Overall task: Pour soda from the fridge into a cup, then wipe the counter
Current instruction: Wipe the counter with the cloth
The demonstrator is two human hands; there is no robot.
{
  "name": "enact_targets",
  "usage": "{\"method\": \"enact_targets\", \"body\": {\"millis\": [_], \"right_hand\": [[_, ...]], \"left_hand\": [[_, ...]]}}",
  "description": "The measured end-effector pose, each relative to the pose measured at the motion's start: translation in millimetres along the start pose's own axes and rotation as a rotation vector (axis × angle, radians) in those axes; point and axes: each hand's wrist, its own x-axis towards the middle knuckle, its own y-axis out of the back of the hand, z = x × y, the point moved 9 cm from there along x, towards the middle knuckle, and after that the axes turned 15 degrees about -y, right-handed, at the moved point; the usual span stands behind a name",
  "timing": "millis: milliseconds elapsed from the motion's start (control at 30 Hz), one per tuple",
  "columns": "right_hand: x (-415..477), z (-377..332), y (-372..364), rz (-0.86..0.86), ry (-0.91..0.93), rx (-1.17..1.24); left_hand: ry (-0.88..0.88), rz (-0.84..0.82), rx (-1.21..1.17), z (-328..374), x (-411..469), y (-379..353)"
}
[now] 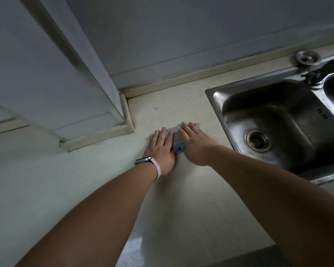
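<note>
Pale speckled counter beside steel sink. Left hand and right hand, fingers spread flat, press a grey cloth, mostly hidden beneath. Faucet cut off at frame edge.

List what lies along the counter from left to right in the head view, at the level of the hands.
Wall corner post → left hand → grey cloth → right hand → sink.
</note>
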Motion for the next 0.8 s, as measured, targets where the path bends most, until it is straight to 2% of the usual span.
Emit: {"method": "enact_targets", "body": {"millis": [200,367,800], "right_hand": [[-0.1,-81.4,-7.0,0.011,0.085,0.01],[4.2,-156.3,-10.8,0.14,0.151,-0.047],[10.2,-321.1,-31.5,0.118,0.254,-0.054]], "left_hand": [[0.031,0.013,0.016,-68.7,-47.8,10.2],[0.039,0.005,0.051,-126.5,-92.2,24.0],[0.088,0.013,0.087,-260.7,-198.2,42.3]]}}
